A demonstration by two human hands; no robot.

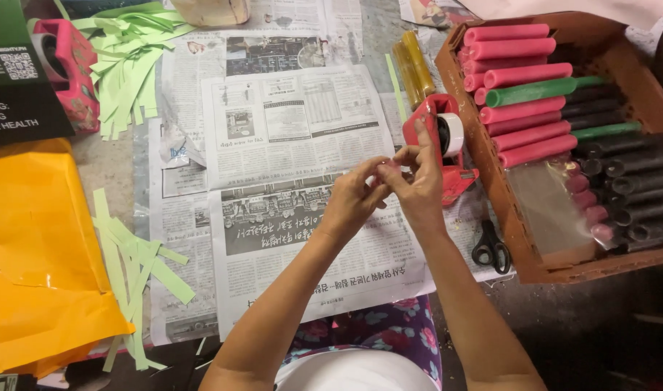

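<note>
Newsprint-covered tabletop (288,108), your left hand (355,197) and right hand (420,181) pinching something small (unclear what), red plastic tape dispenser (447,141) just beside.

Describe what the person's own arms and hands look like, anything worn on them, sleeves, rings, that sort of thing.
Both forearms are bare up to the bottom edge of the picture, so no sleeves show. The left hand and right hand wear no gloves, and no watch or bracelet shows at the wrists. Rings, if any, are too small to tell.
</note>
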